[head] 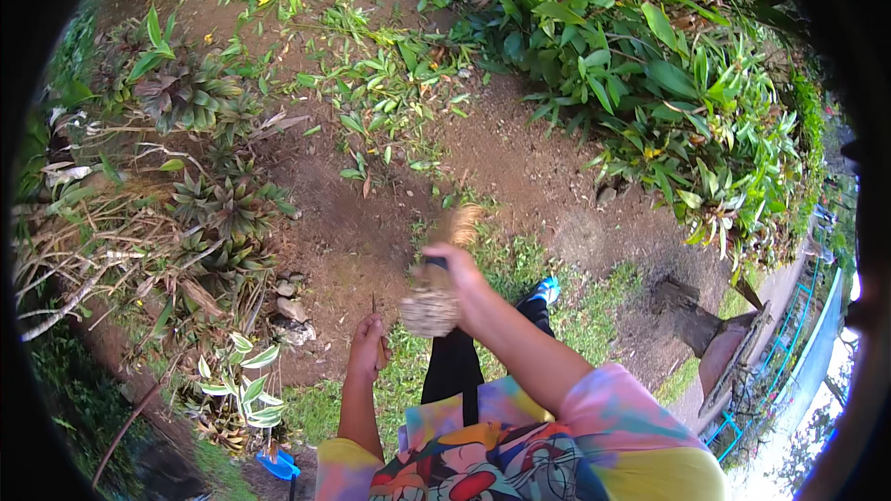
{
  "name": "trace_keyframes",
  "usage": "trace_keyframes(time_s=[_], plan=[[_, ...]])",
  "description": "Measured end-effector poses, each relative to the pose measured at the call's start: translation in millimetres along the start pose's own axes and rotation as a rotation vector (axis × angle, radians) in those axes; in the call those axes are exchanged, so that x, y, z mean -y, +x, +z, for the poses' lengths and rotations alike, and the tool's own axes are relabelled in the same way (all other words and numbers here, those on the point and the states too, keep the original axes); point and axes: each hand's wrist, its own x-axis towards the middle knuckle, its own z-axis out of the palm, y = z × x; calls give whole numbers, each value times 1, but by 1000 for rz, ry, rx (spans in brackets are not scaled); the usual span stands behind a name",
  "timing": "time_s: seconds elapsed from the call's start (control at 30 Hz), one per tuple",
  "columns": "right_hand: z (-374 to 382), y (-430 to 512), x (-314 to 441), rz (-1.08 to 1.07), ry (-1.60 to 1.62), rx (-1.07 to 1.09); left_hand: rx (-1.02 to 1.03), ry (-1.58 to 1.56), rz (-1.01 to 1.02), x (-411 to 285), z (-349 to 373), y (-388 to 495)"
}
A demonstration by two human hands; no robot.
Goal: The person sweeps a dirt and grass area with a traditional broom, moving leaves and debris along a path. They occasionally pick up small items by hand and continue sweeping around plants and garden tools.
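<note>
My right hand (456, 278) grips a short bundle of thin sticks with a dark band around it, probably a stick broom (430, 309). Its cut, rounded butt faces the camera. Blurred tan bristles fan out beyond the knuckles. Lower and to the left, my left hand (369, 348) is closed around a slim tool with a tan handle (381, 353). A thin dark point rises above that fist, perhaps a blade; the tool's exact kind is unclear. The two hands are apart, above soil and low grass.
Leafy plants (598, 49) grow at the upper right, and cut leaves (376, 83) lie on the soil. Dry branches (76, 264) and stones (292, 309) are on the left. A blue dustpan (278, 465) stands at the lower left, a tree stump (686, 316) at the right.
</note>
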Motion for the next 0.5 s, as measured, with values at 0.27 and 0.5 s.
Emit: trace_keyframes(time_s=[0.27,0.5], plan=[[30,-9,22,-262,-267,391,-43,-49,-25,-4,-12,-8],[-2,86,72,-263,169,85,-61,-69,-5,-6,-7,-7]])
